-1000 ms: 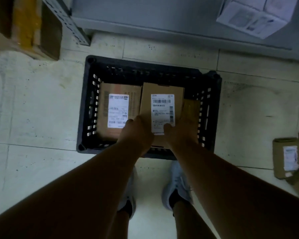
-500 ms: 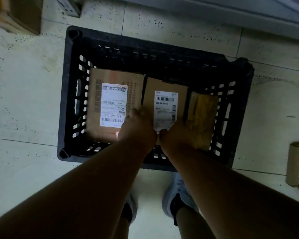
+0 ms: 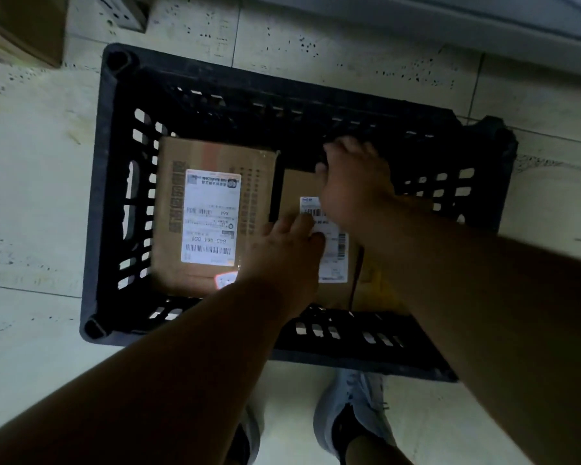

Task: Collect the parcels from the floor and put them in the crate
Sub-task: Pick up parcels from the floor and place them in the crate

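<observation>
A black slotted crate [image 3: 96,203] stands on the tiled floor right below me. Inside at the left, a brown parcel [image 3: 215,156] lies flat with a big white label. A second brown parcel [image 3: 294,187] lies beside it in the middle. My left hand [image 3: 282,253] rests on this parcel's label near its left edge. My right hand [image 3: 353,182] lies over its far end, fingers reaching past the far edge. A yellow-taped parcel [image 3: 379,286] shows at the right, mostly hidden under my right forearm.
My shoes [image 3: 356,407] stand just before the crate's near wall. A cardboard box [image 3: 24,25] sits on the floor at the top left, with a grey metal piece [image 3: 125,8] next to it. A grey ledge runs along the top right.
The middle parcel has gone down flat into the crate. My right hand moved from its near end to its far end. My left hand slid onto the label. The view came closer.
</observation>
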A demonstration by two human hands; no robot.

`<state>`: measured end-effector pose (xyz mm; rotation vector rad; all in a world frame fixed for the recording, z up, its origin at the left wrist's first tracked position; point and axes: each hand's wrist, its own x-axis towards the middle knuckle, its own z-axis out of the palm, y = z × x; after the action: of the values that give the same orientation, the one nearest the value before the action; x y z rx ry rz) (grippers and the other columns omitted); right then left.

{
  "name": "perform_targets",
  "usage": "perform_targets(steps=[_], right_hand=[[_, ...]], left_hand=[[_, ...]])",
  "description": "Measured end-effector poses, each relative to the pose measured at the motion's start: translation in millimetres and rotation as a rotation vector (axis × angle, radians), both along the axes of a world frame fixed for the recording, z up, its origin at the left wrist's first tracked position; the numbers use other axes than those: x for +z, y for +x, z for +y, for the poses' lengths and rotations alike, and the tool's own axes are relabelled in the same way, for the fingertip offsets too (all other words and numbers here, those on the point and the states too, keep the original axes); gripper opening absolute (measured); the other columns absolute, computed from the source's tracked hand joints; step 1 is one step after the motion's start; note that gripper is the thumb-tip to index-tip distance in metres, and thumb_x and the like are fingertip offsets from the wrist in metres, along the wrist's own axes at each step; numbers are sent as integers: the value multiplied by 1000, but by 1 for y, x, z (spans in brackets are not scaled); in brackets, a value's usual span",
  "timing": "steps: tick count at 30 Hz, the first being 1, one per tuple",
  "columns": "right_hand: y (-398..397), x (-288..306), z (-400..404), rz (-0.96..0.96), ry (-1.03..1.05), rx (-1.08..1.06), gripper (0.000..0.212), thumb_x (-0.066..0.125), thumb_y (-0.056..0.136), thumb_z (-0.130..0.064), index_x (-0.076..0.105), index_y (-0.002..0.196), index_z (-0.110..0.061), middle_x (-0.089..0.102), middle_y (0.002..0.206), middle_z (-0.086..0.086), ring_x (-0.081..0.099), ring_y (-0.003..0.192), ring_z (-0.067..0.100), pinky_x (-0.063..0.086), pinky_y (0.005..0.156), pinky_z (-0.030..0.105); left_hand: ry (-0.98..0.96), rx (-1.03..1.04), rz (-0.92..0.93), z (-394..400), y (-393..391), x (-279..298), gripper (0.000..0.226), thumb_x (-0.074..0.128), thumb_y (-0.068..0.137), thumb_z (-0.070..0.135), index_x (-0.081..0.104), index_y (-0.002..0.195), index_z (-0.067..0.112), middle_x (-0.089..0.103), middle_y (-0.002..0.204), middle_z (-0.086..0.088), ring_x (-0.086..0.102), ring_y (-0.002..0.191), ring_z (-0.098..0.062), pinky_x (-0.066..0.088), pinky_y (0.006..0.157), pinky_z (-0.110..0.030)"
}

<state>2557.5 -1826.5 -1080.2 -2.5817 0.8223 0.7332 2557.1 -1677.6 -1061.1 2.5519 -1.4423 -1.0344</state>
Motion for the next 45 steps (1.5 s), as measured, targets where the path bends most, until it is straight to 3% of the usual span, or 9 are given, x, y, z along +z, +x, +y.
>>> perform_targets(steps=[3,11,15,19,25,32,38,42,45], right_hand=[[26,-16,-13,226,227,-68,65,21,103,-58,57,129,-10,60,118,16,57,106,30,42,84,36],[25,-33,-2,298,239,-38,79,18,98,-68,52,139,-10,57,132,17,57,113,33,45,96,40],[20,-30,-7,286,212,-6,73,19,101,-63,50,140,-10,55,135,16,54,119,33,43,99,40],[8,-29,3,95,47,27,50,27,106,-48,55,127,-13,60,123,15,56,113,33,42,91,38],[-30,-31,25,91,-151,-61,57,21,105,-46,36,148,-12,41,151,15,35,138,33,26,111,46],[8,-27,25,142,-152,24,51,27,105,-47,47,137,-12,54,133,18,52,120,35,40,93,43],[9,-26,20,327,-164,64,44,33,106,-36,45,139,-9,52,136,19,52,123,36,44,95,45],[9,-17,12,351,-64,75,32,51,99,-16,51,129,-6,57,126,16,57,113,32,45,82,38],[-7,-5,19,245,-34,95,52,52,98,-25,38,145,-9,44,145,18,44,132,37,40,107,45]], left_hand=[[-58,-77,-78,2,3,-13,52,59,85,33,50,135,22,35,149,-6,30,138,-30,22,117,-49],[-160,5,-161,21,14,-29,56,59,84,30,53,138,17,40,151,-12,28,143,-33,1,120,-56],[-50,-26,-142,15,13,-22,64,47,92,35,30,152,22,19,161,-5,9,150,-27,-10,119,-55],[45,-41,-190,10,6,-21,68,39,95,34,11,156,23,5,164,-5,-2,151,-27,-7,118,-56],[46,-68,-194,19,-2,-24,74,36,95,36,-1,156,16,-7,165,-6,-10,151,-25,-8,119,-53],[116,-191,-205,32,0,-24,72,29,98,43,-8,155,19,-16,163,-6,-16,150,-25,-16,117,-52],[148,-234,-187,20,2,-20,80,45,92,44,3,156,21,-7,164,-7,-7,151,-28,-13,117,-57],[173,-216,-170,13,3,-17,79,50,91,39,9,156,23,-2,164,-6,-3,151,-28,-9,118,-57],[137,-161,-107,9,9,-6,73,52,89,32,20,154,28,11,164,-3,10,150,-27,4,121,-53]])
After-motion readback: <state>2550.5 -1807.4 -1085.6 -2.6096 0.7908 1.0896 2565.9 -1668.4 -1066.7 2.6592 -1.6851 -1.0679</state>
